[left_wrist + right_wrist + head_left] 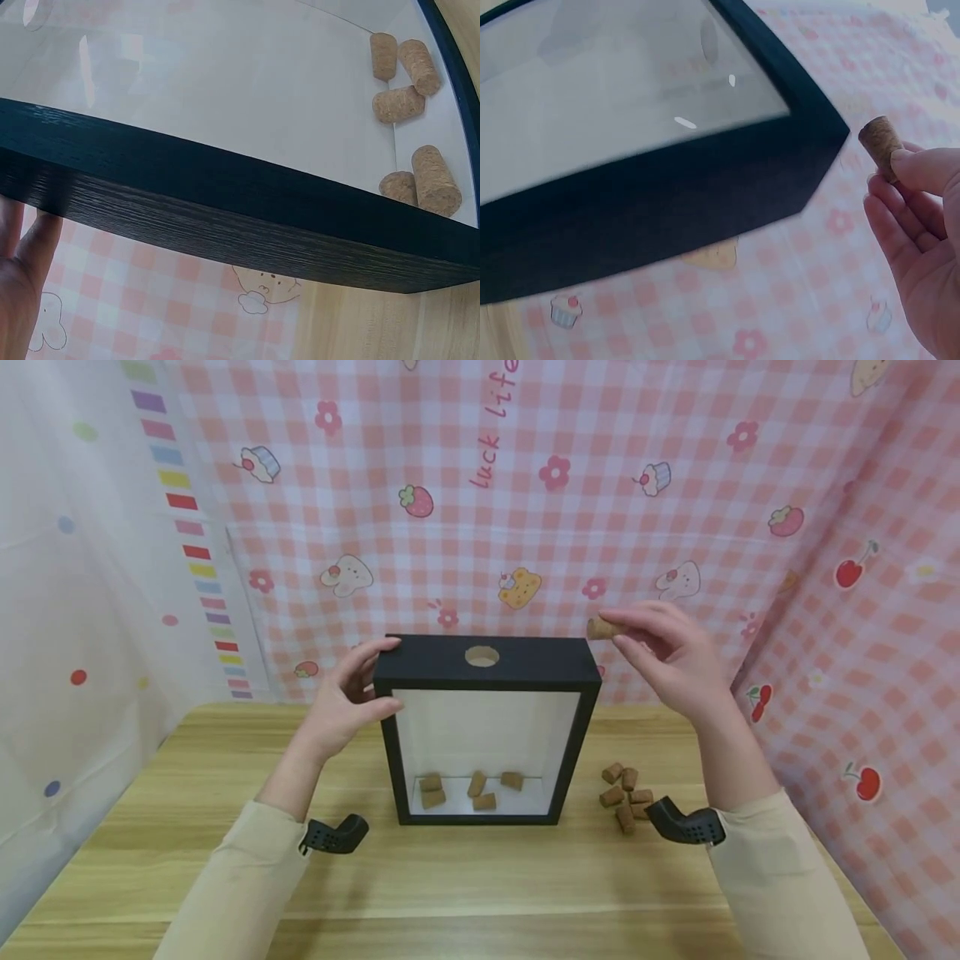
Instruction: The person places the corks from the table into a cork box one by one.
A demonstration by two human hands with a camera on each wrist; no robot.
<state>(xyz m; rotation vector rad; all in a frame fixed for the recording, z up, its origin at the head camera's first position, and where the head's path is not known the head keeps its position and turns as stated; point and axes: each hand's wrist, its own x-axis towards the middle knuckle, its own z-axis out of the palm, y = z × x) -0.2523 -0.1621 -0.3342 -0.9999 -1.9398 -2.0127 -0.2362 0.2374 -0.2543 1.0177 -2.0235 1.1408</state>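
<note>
A black shadow-box frame [487, 662] with a clear front and a round hole [482, 657] in its top stands upright on the table. My left hand [343, 697] grips its upper left corner, thumb at the front edge and fingers over the top. Between thumb and fingers, my right hand [671, 652] pinches a cork [882, 147] just off the frame's upper right corner, at about the height of the top. Inside, several corks lie on the white floor, among them one cork [435, 181] near the side wall.
On the wooden table [450, 893], a loose group of corks [612, 796] lies right of the frame, beneath the right forearm. A pink checked cloth [480, 543] hangs close behind the frame, and more cloth hangs at both sides.
</note>
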